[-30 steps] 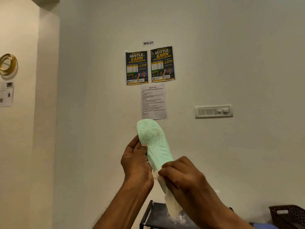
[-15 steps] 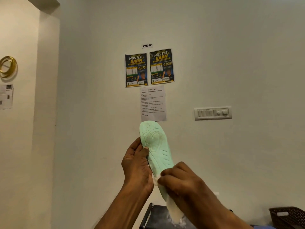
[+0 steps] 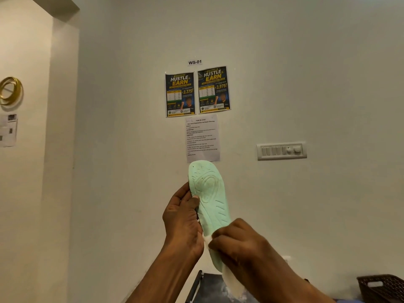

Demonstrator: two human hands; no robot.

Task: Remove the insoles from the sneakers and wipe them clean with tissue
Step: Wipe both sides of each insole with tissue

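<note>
A pale green insole (image 3: 210,197) with a moulded tread pattern stands upright in front of the wall, toe end up. My left hand (image 3: 182,219) grips its left edge, thumb on the front face. My right hand (image 3: 238,241) holds a white tissue (image 3: 231,281) against the insole's lower half; the tissue hangs below the hand. The sneakers are out of view.
A dark shoe rack top (image 3: 209,287) shows at the bottom centre. A dark woven basket (image 3: 382,287) sits at the bottom right. The wall ahead carries two posters (image 3: 197,91), a task sheet (image 3: 202,138) and a switch panel (image 3: 282,150).
My right hand with the tissue has slid a little down the insole, baring more of its green face. The view has tilted slightly; the left hand keeps its grip.
</note>
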